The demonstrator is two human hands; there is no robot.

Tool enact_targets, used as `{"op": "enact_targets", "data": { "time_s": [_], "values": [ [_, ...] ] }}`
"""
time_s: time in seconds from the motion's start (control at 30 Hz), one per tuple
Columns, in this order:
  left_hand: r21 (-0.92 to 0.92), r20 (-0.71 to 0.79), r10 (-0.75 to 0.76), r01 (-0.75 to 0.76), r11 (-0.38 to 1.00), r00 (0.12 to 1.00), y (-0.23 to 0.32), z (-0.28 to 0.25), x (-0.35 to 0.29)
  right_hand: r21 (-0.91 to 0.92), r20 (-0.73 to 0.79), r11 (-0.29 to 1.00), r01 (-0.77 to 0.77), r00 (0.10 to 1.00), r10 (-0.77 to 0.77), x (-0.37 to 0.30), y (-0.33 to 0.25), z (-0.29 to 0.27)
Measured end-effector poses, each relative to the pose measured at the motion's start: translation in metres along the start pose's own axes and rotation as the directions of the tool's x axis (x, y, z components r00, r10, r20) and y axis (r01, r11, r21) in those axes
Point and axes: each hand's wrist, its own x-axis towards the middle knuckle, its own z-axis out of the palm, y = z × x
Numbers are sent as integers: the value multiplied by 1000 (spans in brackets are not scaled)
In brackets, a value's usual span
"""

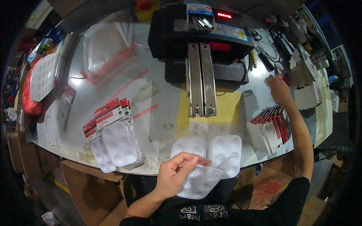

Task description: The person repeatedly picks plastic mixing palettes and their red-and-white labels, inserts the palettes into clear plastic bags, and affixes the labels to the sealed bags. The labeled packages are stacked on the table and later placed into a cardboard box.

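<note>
My left hand (177, 174) is closed in a pinch near the table's front edge, on the upper edge of a white plastic paint palette (201, 185) with round wells. This palette hangs tilted in front of the edge. Behind it, two more white palettes (227, 150) lie side by side, seemingly in clear film. Far to the right, my right hand (279, 91) reaches over the table with its fingers bunched at a small red piece (283, 78). What those fingers hold, if anything, is hidden. Nearer me stands a fanned stack of red-and-white header cards (268, 130).
A black machine (203, 34) with a red display and two metal rails (201, 81) stands at the back centre over a yellow sheet (230, 107). Bagged palettes with header cards (118, 143) lie left, below clear bags (105, 52). Cardboard pieces (307, 92) are stacked right.
</note>
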Motion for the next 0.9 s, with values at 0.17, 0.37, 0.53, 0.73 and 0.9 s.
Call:
{"op": "enact_targets", "data": {
  "time_s": [0.17, 0.37, 0.53, 0.73, 0.9],
  "values": [
    [-63, -37, -8, 5, 998, 999, 0, -3, -9, 511, -151, 860, 19, 986, 68, -63, 19, -29],
    [-39, -74, 33, -36, 999, 997, -3, 2, -6, 428, -49, 892, -143, 982, 181, -148, -12, -20],
    [10, -64, 62, -62, 998, 996, -2, 13, 0, 664, -231, 744, -72, 927, 297, -151, -26, -4],
    [100, -100, 94, -84, 991, 991, 6, 26, -2, 913, -115, 405, -39, 931, 348, -163, -88, -74],
    [320, -96, 158, -120, 940, 983, 10, 28, -12, 860, -296, 377, 343, 938, -179, -151, -160, -88]
  ]
}}
